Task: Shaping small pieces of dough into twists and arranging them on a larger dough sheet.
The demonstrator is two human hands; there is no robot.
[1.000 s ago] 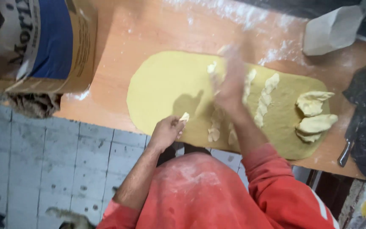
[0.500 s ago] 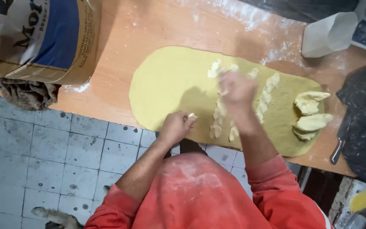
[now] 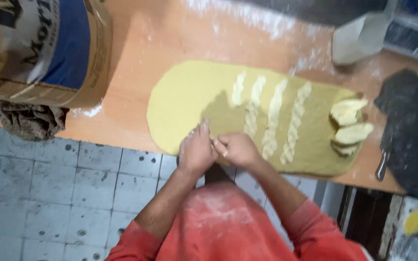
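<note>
four pale twisted strips of filling (image 3: 273, 118) lay side by side across the yellow sheet of dough (image 3: 189, 104), which was spread flat on the wooden counter (image 3: 136, 53); both hands met at the near edge of the sheet, just left of the strips; the left hand (image 3: 195, 151) rested with its fingers curled against the dough's rim; the right hand (image 3: 238, 149) was touching it, fingers bent inward, and whether they pinched a bit of dough between them could not be told; at the sheet's right end sat a few folded dough pieces (image 3: 348, 124), stacked close together; a large paper flour sack (image 3: 44, 48) stood at the counter's left end, well apart from the sheet; a dark cloth (image 3: 410, 130) lay to the right; a white container (image 3: 359, 41) stood beyond the sheet, amid scattered flour; red sleeves (image 3: 315, 232) covered the forearms.
</note>
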